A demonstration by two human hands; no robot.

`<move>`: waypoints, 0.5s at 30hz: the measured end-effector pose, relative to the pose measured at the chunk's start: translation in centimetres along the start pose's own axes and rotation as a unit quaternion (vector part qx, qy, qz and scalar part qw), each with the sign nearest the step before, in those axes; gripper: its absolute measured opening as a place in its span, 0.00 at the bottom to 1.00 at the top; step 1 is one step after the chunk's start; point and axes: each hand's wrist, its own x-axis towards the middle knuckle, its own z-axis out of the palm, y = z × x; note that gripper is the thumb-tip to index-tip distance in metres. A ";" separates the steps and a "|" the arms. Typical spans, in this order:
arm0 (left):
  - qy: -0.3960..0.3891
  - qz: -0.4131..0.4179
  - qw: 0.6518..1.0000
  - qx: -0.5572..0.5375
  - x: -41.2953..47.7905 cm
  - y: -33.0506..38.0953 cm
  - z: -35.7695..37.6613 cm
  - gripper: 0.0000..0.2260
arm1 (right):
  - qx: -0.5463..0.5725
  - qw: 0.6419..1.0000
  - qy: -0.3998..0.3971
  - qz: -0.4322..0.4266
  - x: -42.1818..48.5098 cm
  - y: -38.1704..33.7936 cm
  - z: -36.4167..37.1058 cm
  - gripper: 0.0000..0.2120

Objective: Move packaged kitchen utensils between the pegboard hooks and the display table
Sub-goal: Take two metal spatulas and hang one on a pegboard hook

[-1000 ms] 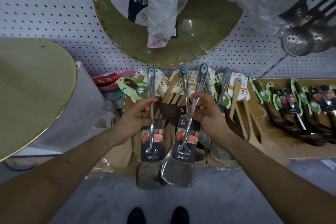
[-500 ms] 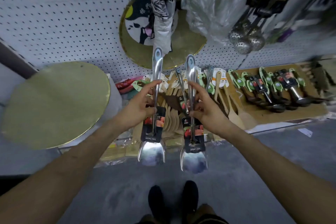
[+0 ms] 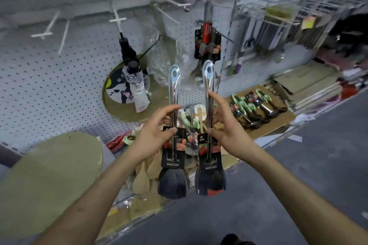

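Held upright side by side, left spatula (image 3: 174, 83) pinched at the handle by left hand (image 3: 157, 135), right spatula (image 3: 208, 79) likewise by right hand (image 3: 229, 131) — before the pegboard (image 3: 59, 69), above the display table (image 3: 277, 125) front edge.

- Hanging goods (image 3: 288, 26) at the upper right are smeared by blur; their kinds cannot be told.
- The left spatula's (image 3: 174, 89) shaft is partly covered by the left hand (image 3: 157, 133), and the right spatula's (image 3: 208, 79) by the right hand (image 3: 227, 131).
- The round gold board (image 3: 49, 181) runs off the left edge.
- A shoe (image 3: 235, 239) is cut by the bottom edge.
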 end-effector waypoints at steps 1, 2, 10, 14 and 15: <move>-0.009 0.012 1.000 -0.007 1.1 1.2 0.7 0.31 | 0.003 1.000 0.014 -0.001 -0.2 -0.2 -1.4 0.52; -0.018 0.022 1.000 -0.012 2.2 2.1 1.6 0.30 | 0.005 1.000 0.029 -0.001 -0.4 -0.4 -2.9 0.52; -0.095 0.080 0.992 0.001 12.0 10.2 10.8 0.28 | -0.024 0.990 0.137 0.017 -3.5 0.3 -16.1 0.52; -0.144 0.115 0.983 0.013 15.6 13.6 17.3 0.31 | -0.030 0.983 0.179 0.027 -6.6 2.2 -22.1 0.52; -0.158 0.120 0.980 0.013 16.2 14.3 19.1 0.31 | -0.030 0.981 0.188 0.028 -7.6 2.8 -23.4 0.52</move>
